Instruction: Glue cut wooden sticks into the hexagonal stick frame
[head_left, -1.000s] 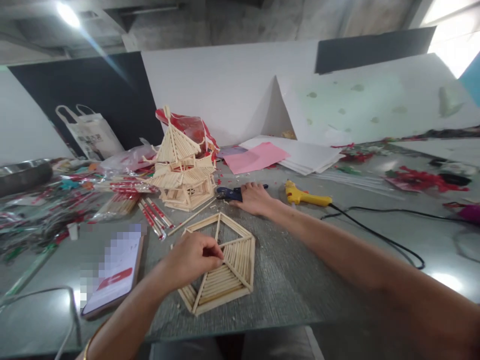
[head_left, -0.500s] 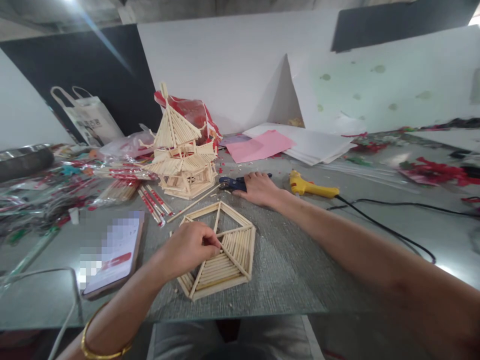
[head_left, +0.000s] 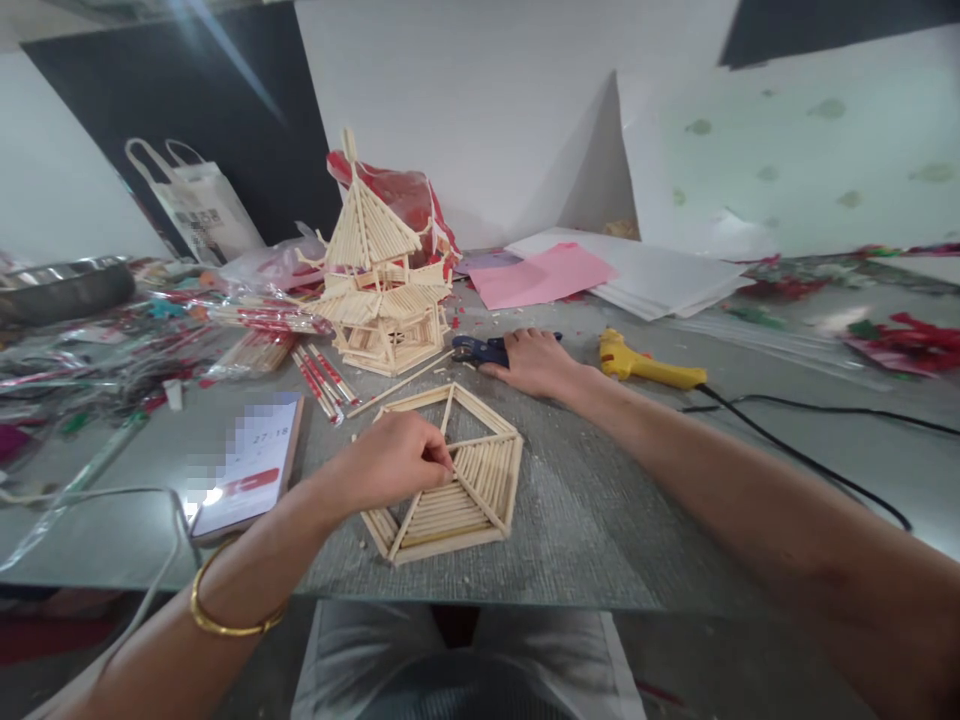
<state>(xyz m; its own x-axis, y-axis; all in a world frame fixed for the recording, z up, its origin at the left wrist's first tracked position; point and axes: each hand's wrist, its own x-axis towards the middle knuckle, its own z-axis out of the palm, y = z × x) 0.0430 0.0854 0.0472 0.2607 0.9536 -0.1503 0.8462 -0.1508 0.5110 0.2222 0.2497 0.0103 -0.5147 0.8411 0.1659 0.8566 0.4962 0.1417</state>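
Note:
A hexagonal frame of thin wooden sticks (head_left: pixel 516 480) lies flat before me, some of its wedges filled with rows of sticks. My left hand (head_left: pixel 397 462) is closed in a pinch at the centre of this frame; whatever is between the fingertips is too hidden to make out. Farther back, my right hand (head_left: pixel 536 362) lies over the handles of blue pliers (head_left: pixel 480 350), fingers curled across them. The pliers rest on the table, jaws pointing left. A loose stick (head_left: pixel 401 384) lies between the frame and a stick-built pagoda (head_left: pixel 382 300).
A yellow glue gun (head_left: pixel 652 366) with a black cord lies right of my right hand. Left of the frame is a phone (head_left: pixel 259 470), with red-wrapped stick bundles (head_left: pixel 322 380) behind it. Pink paper (head_left: pixel 544 275) and white sheets (head_left: pixel 675 272) lie at the back.
The camera view has shifted, so the table scene appears slightly higher and farther right. Both hands keep nearly the same places, on the hexagonal frame and on the pliers.

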